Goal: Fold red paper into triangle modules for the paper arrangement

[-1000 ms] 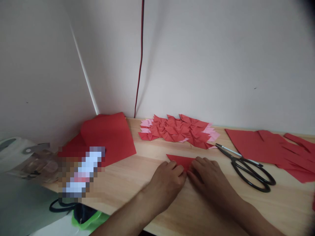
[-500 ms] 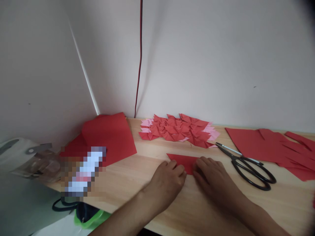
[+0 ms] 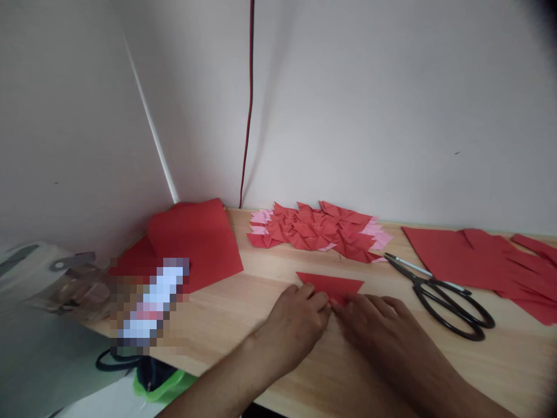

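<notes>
A small folded piece of red paper (image 3: pixel 337 284) lies on the wooden table, its far edge long and straight and its two top corners pointed. My left hand (image 3: pixel 299 319) is closed on its left side, fingers curled over the paper. At the near edge, my right hand (image 3: pixel 380 325) has its thumb and fingertips on the paper, close beside the left fingertips. The lower part of the paper is hidden under both hands. Just beyond lies a cluster of folded red and pink paper pieces (image 3: pixel 313 227).
Black-handled scissors (image 3: pixel 452 305) lie to the right, a pen (image 3: pixel 413 265) alongside. Red sheets and strips (image 3: pixel 470 258) are at the far right, larger red sheets (image 3: pixel 195 244) at the left. A blurred-out phone-like object (image 3: pixel 152 305) rests near the left edge. A cord (image 3: pixel 250 87) hangs along the wall.
My right hand has slid down toward the near edge of the paper and closer to my left hand, uncovering the upper right corner. My left hand stays nearly in place.
</notes>
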The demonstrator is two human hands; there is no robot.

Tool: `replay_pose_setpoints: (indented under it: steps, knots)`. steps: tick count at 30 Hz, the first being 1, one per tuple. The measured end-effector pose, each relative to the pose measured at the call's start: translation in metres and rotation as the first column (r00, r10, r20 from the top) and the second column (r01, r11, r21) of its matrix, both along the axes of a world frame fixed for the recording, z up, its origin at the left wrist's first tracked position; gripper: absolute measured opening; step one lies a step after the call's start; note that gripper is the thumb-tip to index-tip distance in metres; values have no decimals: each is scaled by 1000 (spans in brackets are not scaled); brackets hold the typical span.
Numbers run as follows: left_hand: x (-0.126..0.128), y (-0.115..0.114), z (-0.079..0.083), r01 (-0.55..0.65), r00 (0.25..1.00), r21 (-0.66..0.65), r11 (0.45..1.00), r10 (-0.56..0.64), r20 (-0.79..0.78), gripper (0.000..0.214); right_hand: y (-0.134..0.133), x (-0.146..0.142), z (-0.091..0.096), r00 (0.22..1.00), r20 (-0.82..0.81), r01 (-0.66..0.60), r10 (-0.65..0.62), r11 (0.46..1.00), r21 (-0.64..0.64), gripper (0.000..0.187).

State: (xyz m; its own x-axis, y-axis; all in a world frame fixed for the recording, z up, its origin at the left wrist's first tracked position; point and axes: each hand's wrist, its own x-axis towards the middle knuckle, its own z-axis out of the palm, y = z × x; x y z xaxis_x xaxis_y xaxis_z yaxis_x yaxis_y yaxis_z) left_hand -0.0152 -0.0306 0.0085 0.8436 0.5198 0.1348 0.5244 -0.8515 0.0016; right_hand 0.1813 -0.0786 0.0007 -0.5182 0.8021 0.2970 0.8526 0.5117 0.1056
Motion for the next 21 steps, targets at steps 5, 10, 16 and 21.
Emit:
replay_pose_setpoints:
  steps: [5, 10, 16, 21]
  knots:
    - [-2, 0, 2, 1, 999, -30, 1000, 0, 35, 8, 1, 5, -2, 997, -46, -54, 55, 998, 29, 36]
    - [-1, 1, 2, 10, 999, -23, 1000, -10, 31, 5, -1, 6, 0, 993, -78, -84, 84, 996, 9, 32]
    - [-1, 1, 1, 0, 999, -8, 1000, 0, 41, 8, -7, -1, -6, 999, -48, -22, 23, 1000, 21, 37]
    - [-5, 3, 1, 11, 993, -74, 997, -2, 121, 12, -5, 2, -2, 998, -27, -56, 57, 998, 19, 31]
